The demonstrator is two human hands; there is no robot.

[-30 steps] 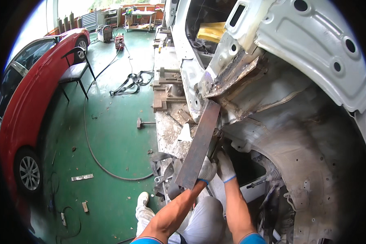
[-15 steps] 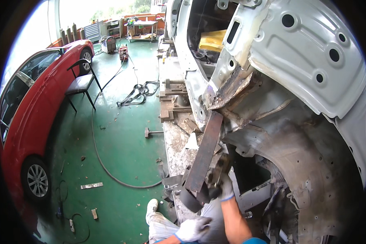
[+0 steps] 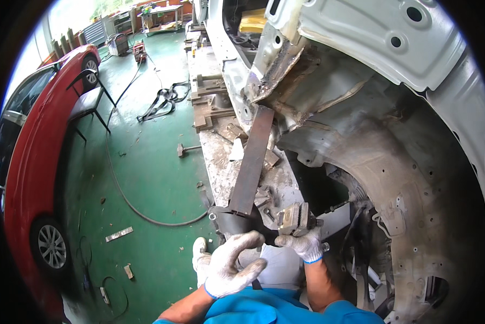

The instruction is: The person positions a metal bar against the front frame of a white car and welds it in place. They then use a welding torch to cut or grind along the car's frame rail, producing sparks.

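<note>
Metal clamp (image 3: 295, 220) in right hand (image 3: 308, 247), plates (image 3: 289, 216) pointing away, long axis unclear.

Metal block (image 3: 295, 218): worn and grimy, thick plates side by side, pale and dark faces
Pose: plates on edge, leaning slightly
Place: gripped from below in my right hand (image 3: 307, 247), near the bench's (image 3: 216, 175) right edge

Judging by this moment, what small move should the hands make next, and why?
Probably bring the left hand across to the metal block. That hand looks empty, its thumb and fingers spread, close to the block's left side, while the right hand alone holds the block from below. A second hand would likely steady it.
</note>
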